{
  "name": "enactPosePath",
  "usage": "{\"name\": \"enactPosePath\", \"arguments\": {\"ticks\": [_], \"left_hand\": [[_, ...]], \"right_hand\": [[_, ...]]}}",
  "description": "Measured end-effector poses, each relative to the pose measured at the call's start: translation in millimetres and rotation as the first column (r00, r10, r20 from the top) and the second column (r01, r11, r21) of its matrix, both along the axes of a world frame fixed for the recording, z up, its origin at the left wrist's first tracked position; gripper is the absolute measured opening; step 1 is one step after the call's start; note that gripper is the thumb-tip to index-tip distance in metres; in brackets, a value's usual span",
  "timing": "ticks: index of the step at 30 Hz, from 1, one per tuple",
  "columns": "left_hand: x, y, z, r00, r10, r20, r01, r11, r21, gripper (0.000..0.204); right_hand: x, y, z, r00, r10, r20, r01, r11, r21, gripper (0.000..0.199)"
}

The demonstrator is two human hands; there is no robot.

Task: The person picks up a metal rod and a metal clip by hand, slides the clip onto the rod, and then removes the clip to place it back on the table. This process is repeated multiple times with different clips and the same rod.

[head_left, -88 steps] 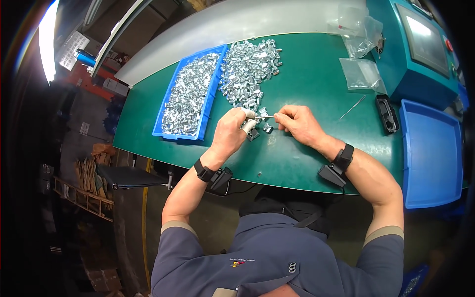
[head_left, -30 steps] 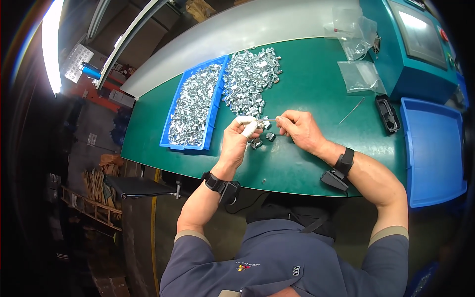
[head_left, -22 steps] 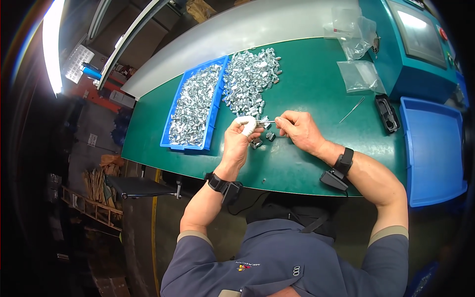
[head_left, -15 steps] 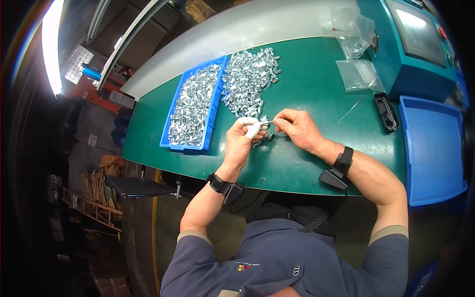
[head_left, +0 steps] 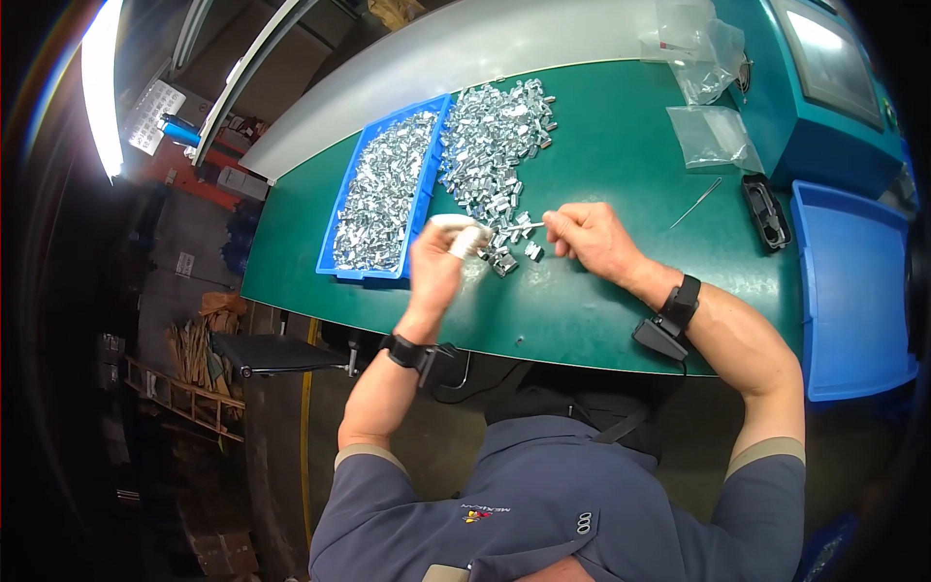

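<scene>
In my right hand point(head_left: 592, 238), closed between thumb and forefinger, is a thin metal rod point(head_left: 529, 226) that points left. My left hand point(head_left: 438, 267) is beside the right rim of the blue tray, slightly blurred. White wrapping covers its thumb and forefinger. Its fingers are curled together, and whatever they hold is hidden. Small shiny metal pieces point(head_left: 495, 145) lie heaped on the green table point(head_left: 601, 136), trailing down between my hands. A few loose pieces point(head_left: 503, 260) lie nearest me. More such pieces fill the blue tray point(head_left: 424, 209) on the left.
A second blue tray point(head_left: 853, 291) stands at the right edge. Near it are a black holder point(head_left: 765, 213), a thin needle-like tool point(head_left: 695, 203) and clear plastic bags point(head_left: 716, 138). A teal machine with a screen point(head_left: 824, 58) stands at the back right.
My left hand has moved left, away from the rod and toward the filled tray. My right hand still holds the rod, now apart from the left hand. The view has shifted slightly.
</scene>
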State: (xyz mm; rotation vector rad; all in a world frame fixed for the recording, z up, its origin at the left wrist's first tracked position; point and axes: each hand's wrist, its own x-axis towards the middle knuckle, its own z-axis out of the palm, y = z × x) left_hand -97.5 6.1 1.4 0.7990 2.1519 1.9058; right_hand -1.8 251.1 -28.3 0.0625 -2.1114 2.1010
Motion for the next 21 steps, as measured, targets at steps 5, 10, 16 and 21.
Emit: {"name": "enactPosePath", "arguments": {"ticks": [5, 10, 16, 21], "left_hand": [[-51, -57, 37, 0.770, 0.296, -0.565, -0.533, 0.785, -0.315, 0.025], [-33, -40, 0, 0.790, -0.161, -0.591, -0.282, 0.761, -0.584, 0.034], [-16, -37, -17, 0.794, -0.165, -0.585, -0.267, 0.770, -0.579, 0.031], [-10, -40, -19, 0.775, -0.104, -0.623, -0.326, 0.780, -0.535, 0.025]], "right_hand": [[-4, 10, -2, 0.994, -0.105, 0.035, 0.106, 0.994, -0.041, 0.041], [-3, 8, -4, 0.995, -0.088, 0.048, 0.089, 0.996, -0.016, 0.040], [1, 4, 2, 0.998, -0.056, 0.025, 0.056, 0.998, 0.016, 0.039], [3, 2, 3, 0.999, -0.024, 0.023, 0.023, 0.998, 0.055, 0.034]]}}
